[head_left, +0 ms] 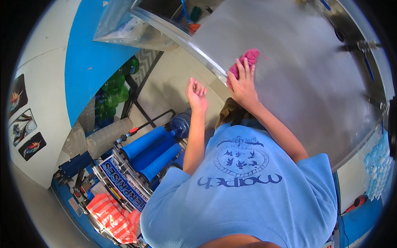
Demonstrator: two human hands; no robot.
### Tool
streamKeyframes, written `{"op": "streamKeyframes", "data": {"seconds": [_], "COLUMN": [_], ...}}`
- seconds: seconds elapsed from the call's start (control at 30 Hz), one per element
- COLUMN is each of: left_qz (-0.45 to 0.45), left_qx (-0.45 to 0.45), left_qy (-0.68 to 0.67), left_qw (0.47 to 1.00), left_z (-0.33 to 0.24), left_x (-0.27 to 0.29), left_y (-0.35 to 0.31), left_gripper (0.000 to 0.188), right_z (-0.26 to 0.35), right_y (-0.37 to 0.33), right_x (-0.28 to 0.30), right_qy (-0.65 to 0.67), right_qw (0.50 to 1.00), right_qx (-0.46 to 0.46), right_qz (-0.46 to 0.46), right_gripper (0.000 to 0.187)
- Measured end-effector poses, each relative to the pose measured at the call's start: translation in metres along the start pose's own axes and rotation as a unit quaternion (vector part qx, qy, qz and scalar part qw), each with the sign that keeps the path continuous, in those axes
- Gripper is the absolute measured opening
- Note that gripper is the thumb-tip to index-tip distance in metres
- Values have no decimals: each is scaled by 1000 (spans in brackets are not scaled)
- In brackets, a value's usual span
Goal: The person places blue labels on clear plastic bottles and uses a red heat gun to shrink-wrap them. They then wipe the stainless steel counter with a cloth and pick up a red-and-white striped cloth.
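Note:
My right hand presses a crumpled pink cloth onto the grey metal tabletop, close to its left edge. The fingers lie bent over the cloth, and its far end sticks out beyond them with a loose thread. My left hand hangs in the air left of the table edge, above the pale floor. Its fingers are loosely curled and apart, with nothing in them.
Clear plastic sheeting hangs at the table's far left corner. On the left are green bottles, a rack with blue cylinders, a blue water jug and a red-striped bag. Tools line the table's far right.

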State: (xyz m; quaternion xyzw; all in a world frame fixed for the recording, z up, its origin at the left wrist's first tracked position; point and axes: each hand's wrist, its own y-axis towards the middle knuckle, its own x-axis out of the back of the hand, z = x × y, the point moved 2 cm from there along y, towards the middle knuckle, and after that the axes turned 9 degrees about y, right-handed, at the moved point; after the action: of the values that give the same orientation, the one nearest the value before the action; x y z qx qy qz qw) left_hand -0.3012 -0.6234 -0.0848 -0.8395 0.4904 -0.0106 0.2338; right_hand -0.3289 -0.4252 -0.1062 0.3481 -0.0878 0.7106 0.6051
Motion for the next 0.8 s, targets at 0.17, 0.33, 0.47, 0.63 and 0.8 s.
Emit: {"op": "streamKeyframes", "data": {"seconds": [0.17,0.33,0.47,0.63,0.8], "left_qz": [-57,-74,-2,209,316], "left_qx": [-43,-84,-140,-249,-403], "left_qy": [14,37,76,316,402], "left_qw": [997,993,987,891,759], "left_z": [-32,-66,-101,-135,-149], "left_x": [28,34,27,-2,-47], "left_y": [69,183,271,351,382], "left_gripper": [26,27,24,19,35], "right_z": [16,24,14,-18,-10], "right_y": [115,213,287,365,379], "right_x": [-83,-151,-196,-194,-149], "right_qy": [-24,-33,61,193,491], "right_qw": [999,997,986,944,817], "right_qx": [6,1,-56,-199,-301], "right_qz": [-26,-65,-144,-180,-31], "right_gripper": [30,24,26,44,59]}}
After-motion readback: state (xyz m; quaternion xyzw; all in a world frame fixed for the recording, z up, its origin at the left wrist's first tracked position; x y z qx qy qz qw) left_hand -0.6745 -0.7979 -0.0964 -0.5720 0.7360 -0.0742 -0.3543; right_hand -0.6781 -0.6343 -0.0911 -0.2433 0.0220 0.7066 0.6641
